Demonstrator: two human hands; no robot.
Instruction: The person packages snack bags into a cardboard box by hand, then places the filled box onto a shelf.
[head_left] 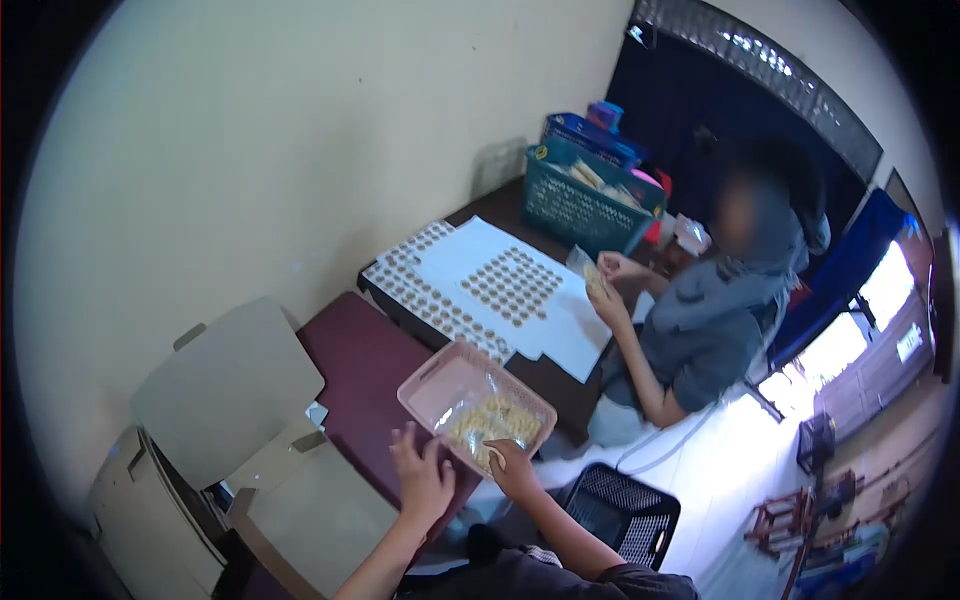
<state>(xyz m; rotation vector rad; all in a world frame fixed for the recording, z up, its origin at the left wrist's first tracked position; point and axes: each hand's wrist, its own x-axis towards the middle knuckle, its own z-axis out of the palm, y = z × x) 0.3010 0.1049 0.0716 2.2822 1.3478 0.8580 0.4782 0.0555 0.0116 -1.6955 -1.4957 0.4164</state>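
A pink plastic basket [425, 392] sits at the table edge in front of me. Inside it, toward the right end, lie clear plastic and many small pale yellowish pieces [505, 418]. My left hand [422, 472] is open, fingers spread, just outside the basket's near left side. At the basket's near right rim, my right hand [514, 470] has its fingers closed by the pale pieces. Something pale may be in its grip, too small to make out.
Across the dark table, white sheets [455, 250] carry rows of small round brown stickers or discs [512, 286]. A co-worker [700, 310] handles a small clear packet [583, 264]. A green basket [585, 205] stands behind, an opened cardboard box [235, 390] at left, a black crate [625, 515] below right.
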